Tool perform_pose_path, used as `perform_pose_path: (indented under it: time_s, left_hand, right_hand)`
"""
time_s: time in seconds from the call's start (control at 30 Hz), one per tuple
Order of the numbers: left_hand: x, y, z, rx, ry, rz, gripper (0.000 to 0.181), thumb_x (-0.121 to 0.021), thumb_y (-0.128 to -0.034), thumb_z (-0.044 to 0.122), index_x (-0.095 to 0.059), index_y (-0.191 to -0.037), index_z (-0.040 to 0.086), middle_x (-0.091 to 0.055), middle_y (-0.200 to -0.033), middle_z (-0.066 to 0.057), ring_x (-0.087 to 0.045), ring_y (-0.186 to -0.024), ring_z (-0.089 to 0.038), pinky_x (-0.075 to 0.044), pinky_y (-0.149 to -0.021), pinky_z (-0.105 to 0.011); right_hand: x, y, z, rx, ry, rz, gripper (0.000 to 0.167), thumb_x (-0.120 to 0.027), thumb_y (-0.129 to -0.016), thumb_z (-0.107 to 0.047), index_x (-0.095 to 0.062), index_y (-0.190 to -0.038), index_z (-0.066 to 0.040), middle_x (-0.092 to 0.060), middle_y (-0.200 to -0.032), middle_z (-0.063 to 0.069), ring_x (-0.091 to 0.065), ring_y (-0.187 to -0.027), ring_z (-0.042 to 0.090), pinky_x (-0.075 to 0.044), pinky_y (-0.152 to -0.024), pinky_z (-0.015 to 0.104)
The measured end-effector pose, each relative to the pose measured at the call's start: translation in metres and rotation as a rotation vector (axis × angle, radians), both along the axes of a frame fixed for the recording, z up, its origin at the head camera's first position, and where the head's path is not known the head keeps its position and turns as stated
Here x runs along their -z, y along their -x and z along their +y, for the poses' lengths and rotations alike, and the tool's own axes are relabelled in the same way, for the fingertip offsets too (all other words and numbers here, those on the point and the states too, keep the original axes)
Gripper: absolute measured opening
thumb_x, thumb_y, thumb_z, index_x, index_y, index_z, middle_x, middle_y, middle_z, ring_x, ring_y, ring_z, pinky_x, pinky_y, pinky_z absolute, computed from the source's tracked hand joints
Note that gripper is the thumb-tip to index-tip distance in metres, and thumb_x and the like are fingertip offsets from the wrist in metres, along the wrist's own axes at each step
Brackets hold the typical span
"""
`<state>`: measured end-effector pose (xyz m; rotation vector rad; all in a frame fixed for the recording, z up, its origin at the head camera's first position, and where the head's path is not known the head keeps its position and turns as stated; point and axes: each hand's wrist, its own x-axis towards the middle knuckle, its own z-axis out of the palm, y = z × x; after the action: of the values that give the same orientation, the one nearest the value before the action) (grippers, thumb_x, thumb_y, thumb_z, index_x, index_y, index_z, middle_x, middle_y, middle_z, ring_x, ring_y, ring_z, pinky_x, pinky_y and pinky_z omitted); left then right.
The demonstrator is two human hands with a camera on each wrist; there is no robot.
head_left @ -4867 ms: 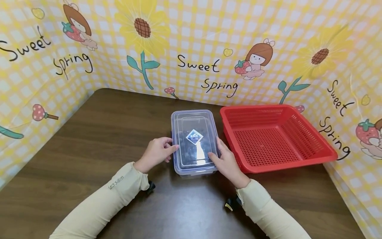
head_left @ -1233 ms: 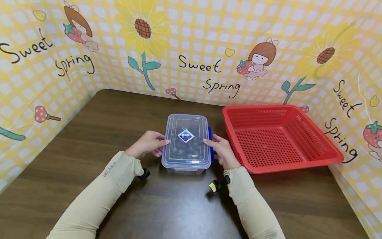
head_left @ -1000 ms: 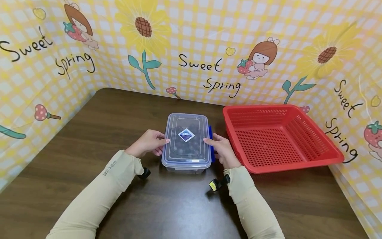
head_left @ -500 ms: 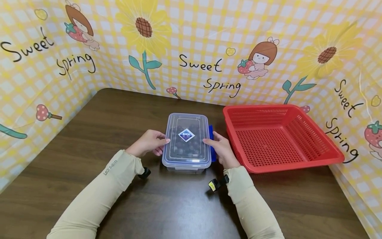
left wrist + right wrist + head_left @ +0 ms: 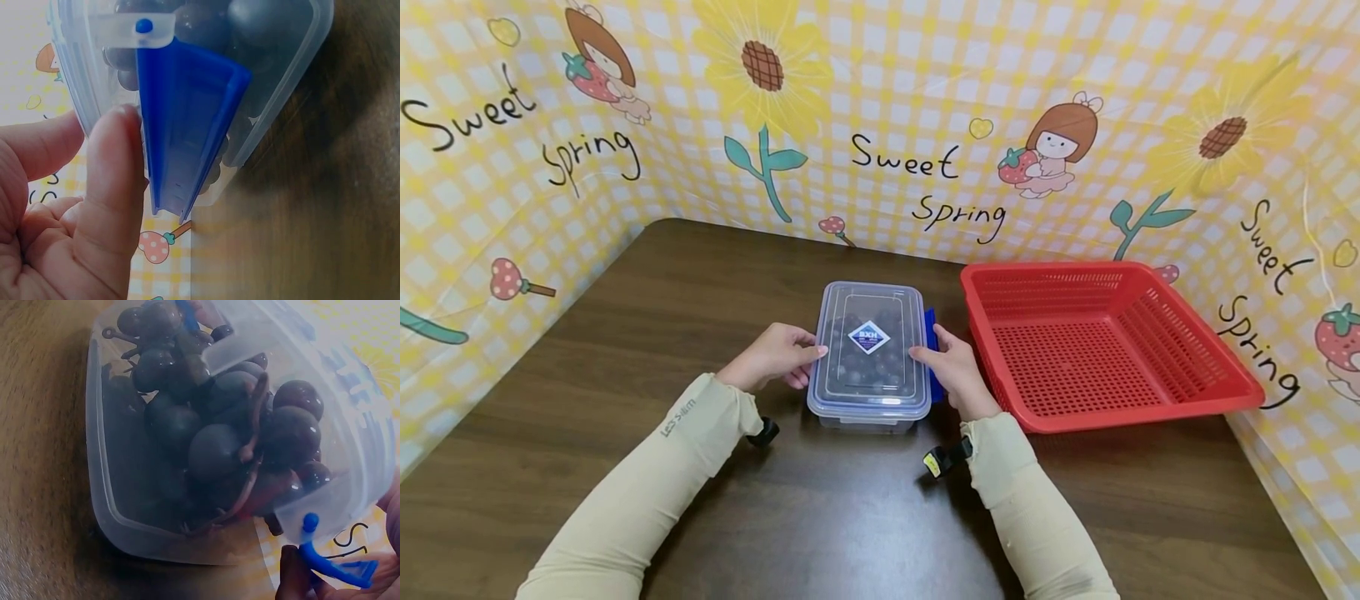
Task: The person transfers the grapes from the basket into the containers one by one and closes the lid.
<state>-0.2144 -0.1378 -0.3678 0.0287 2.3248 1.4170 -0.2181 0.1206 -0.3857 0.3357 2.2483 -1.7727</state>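
A clear plastic food container (image 5: 868, 423) stands on the table, its translucent lid (image 5: 850, 387) bearing a diamond label (image 5: 868, 337). Dark grapes (image 5: 215, 450) with stems show through its wall in the right wrist view. My left hand (image 5: 771, 357) pinches the lid's left rim, thumb on top and fingers beneath. Beside those fingers a blue side clip (image 5: 187, 119) hangs swung away from the wall. At the right rim my right hand (image 5: 961, 375) has its thumb on the lid and its fingers by the other blue clip (image 5: 334, 565), which also sticks outward.
A red perforated plastic basket (image 5: 985, 346) stands to the right of the container, close to the right hand. The dark wooden table (image 5: 625, 333) ends at a yellow checked cloth backdrop (image 5: 880, 92) with printed flowers and lettering.
Since the oldest frame, the container has shifted left and turned slightly, and its right clip now sticks out. Both hands have moved left with it. In the last second little moves.
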Motion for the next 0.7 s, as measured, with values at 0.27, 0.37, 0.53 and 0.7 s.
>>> perform_pose_path:
  time_s: [0.27, 0.37, 0.53, 0.7]
  left_hand:
    - [-0.0018, -0.0012, 0.0016, -0.004, -0.002, -0.011, 0.035, -0.058, -0.096, 0.011, -0.055, -0.121, -0.013, -0.059, -0.068, -0.01, -0.056, -0.051, -0.013, -0.053, -0.051, -0.024]
    - [-0.0021, -0.0012, 0.0023, -0.004, -0.004, -0.02, 0.034, -0.058, -0.0965, 0.011, -0.055, -0.12, -0.013, -0.058, -0.067, -0.01, -0.056, -0.051, -0.012, -0.052, -0.051, -0.024]
    - [-0.0029, -0.0004, 0.0022, -0.006, 0.001, -0.023, 0.035, -0.057, -0.097, 0.012, -0.054, -0.122, -0.013, -0.058, -0.068, -0.01, -0.056, -0.051, -0.012, -0.052, -0.051, -0.023]
    - [-0.0019, 0.0001, 0.0013, -0.007, -0.003, -0.021, 0.034, -0.057, -0.097, 0.012, -0.054, -0.121, -0.013, -0.058, -0.068, -0.01, -0.055, -0.051, -0.012, -0.052, -0.05, -0.024]
  right_hand:
    - [-0.0028, -0.0016, 0.0006, -0.032, 0.01, 0.013, 0.074, -0.065, -0.091, -0.016, -0.025, -0.152, -0.01, -0.033, -0.152, 0.012, -0.047, -0.128, 0.034, -0.043, -0.098, 0.046]
    - [-0.0036, -0.0022, 0.0008, -0.047, 0.023, 0.026, 0.073, -0.064, -0.091, -0.015, -0.025, -0.152, -0.009, -0.033, -0.153, 0.013, -0.049, -0.125, 0.034, -0.045, -0.095, 0.045]
    - [-0.0048, -0.0024, 0.0005, -0.056, 0.022, 0.048, 0.07, -0.063, -0.092, -0.013, -0.027, -0.151, -0.009, -0.034, -0.152, 0.014, -0.05, -0.125, 0.034, -0.045, -0.094, 0.045]
    - [-0.0052, -0.0023, -0.0006, -0.055, 0.039, 0.045, 0.068, -0.064, -0.092, -0.013, -0.031, -0.151, -0.012, -0.041, -0.147, 0.015, -0.056, -0.117, 0.035, -0.049, -0.088, 0.045]
